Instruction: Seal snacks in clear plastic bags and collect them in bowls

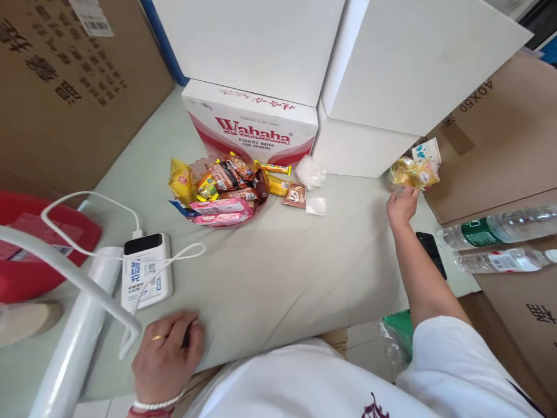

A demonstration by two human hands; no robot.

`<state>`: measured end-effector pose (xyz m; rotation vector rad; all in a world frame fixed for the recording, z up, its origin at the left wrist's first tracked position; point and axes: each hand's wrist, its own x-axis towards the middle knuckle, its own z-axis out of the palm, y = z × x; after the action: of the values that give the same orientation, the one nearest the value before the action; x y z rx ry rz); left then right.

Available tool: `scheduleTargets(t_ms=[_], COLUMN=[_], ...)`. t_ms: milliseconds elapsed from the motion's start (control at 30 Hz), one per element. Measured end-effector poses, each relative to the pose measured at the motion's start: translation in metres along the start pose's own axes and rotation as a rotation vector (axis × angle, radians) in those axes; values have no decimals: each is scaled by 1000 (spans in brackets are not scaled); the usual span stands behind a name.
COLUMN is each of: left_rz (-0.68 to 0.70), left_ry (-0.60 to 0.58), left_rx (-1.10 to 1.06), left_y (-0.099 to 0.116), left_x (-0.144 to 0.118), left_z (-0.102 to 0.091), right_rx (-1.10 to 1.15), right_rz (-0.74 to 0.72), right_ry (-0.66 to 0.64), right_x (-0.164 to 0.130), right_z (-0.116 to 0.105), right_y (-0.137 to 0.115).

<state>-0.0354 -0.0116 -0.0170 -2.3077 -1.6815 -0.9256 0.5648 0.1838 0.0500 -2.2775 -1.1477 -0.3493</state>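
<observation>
My left hand (167, 355) rests on the near left of the table, fingers curled in; a dark spot shows between thumb and fingers, and I cannot make out what it is. Out to the far right, my right hand (402, 206) has its fingers closed at the edge of a clear and yellow snack packet (413, 172). Behind that packet leans a white paper cup (426, 151) with a blue-green print. In the middle of the table a basket (256, 216) holds several packaged snacks, with pink packets (221, 210) in front.
Loose snacks and a white wrapped piece (310, 172) lie beside the basket. A Wahaha carton (256, 130) and white boxes (383, 64) stand behind. A cabled power bank (148, 270) is on the left, a dark phone (430, 254) and plastic bottles (505, 226) on the right.
</observation>
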Motion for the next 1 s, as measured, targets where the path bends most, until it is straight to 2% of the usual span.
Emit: scheduleTargets(t_ms=[133, 267, 400, 500, 767, 867, 1000], left_rz=[-43, -29, -54, -48, -28, -20, 0], left_ry=[-7, -9, -8, 10, -1, -7, 2], left_rx=[5, 38, 44, 36, 25, 25, 42], left_y=[2, 2, 3, 3, 4, 4, 4], left_x=[1, 2, 1, 1, 3, 3, 5], left_z=[2, 4, 4, 4, 2, 2, 1], right_rx=[-18, -8, 14, 36, 88, 105, 123], right_rz=[53, 53, 32, -31, -313, -377, -424], right_ry=[-13, -45, -22, -17, -93, -113, -122], right_x=[36, 54, 61, 50, -11, -14, -5], right_z=[14, 27, 33, 28, 13, 18, 27], right_y=[30, 39, 44, 47, 47, 38, 26])
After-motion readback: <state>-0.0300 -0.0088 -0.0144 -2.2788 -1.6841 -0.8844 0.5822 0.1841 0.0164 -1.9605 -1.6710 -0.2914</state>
